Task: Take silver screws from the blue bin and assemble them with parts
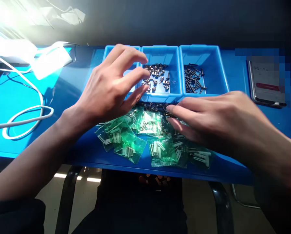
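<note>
Head view: left hand (106, 87) hangs above the table (69, 81), wrist low and palm down, fingers (135, 58) spread loosely and curled toward the middle bin (160, 53), empty as far as I can see. That bin holds silvery screws (156, 76); the right bin (204, 53) holds darker screws (193, 79). A third bin sits mostly hidden behind the left hand. Right hand (218, 120) lies flat and low over a pile of green bags (145, 136), forearm coming in from the lower right, fingers together and pressing on the loose dark screws (157, 106) just in front of the bins; can't tell if anything is pinched under them. Bags, each with small pale parts inside, are heaped near the table's front edge, close to both hands, likely for easy reach. White cable (23, 113) loops at the left, well apart. Phone (264, 83) lies far right.
</note>
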The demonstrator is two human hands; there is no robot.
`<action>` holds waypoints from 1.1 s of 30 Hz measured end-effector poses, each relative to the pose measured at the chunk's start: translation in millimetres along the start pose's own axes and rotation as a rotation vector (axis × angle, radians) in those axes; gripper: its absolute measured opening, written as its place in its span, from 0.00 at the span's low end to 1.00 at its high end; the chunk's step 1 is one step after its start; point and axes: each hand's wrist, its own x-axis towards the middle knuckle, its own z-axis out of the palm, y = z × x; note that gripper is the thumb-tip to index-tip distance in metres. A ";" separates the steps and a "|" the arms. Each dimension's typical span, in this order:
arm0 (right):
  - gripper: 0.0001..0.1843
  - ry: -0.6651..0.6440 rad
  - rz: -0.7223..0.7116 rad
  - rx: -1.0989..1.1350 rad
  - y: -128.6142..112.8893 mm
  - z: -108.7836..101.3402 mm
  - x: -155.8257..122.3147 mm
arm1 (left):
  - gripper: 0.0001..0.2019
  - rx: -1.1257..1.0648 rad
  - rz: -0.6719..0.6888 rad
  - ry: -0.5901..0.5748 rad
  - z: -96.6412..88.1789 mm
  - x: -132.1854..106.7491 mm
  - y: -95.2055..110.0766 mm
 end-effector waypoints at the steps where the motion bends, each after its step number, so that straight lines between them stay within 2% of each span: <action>1: 0.12 -0.090 -0.060 -0.063 0.6 4.0 0.5 | 0.16 -0.003 0.015 -0.049 -1.8 -0.3 -1.3; 3: 0.13 -0.166 -0.123 -0.128 2.5 11.5 2.6 | 0.17 -0.014 0.034 -0.126 -3.7 -1.7 -3.5; 6: 0.12 -0.167 -0.131 -0.119 4.0 18.7 6.0 | 0.18 -0.040 0.044 -0.162 -2.0 -5.1 -6.1; 11: 0.11 -0.087 -0.113 -0.027 3.6 18.1 11.2 | 0.15 -0.038 0.095 -0.133 3.6 -9.0 -9.9; 15: 0.10 0.012 -0.036 0.033 3.8 14.2 14.8 | 0.16 -0.019 0.124 -0.100 3.4 -8.1 -9.4; 17: 0.09 0.091 -0.028 0.069 3.1 13.3 15.4 | 0.17 0.004 0.074 -0.053 1.5 -7.2 -5.5; 20: 0.08 0.206 -0.068 0.150 0.3 12.5 15.1 | 0.14 0.031 0.031 0.116 -2.5 -6.6 4.7; 23: 0.10 0.301 -0.037 0.228 -3.1 12.3 14.8 | 0.15 0.020 0.112 0.248 -4.7 -6.4 16.0; 28: 0.07 0.382 0.111 0.338 -9.9 16.2 17.5 | 0.18 -0.029 0.336 0.328 -2.5 -4.9 25.7; 31: 0.05 0.416 0.146 0.467 -15.7 18.3 19.6 | 0.16 -0.063 0.304 0.340 -3.2 -6.0 26.2; 33: 0.06 0.450 0.178 0.571 -18.8 18.2 20.2 | 0.15 -0.085 0.243 0.297 -5.1 -8.2 26.5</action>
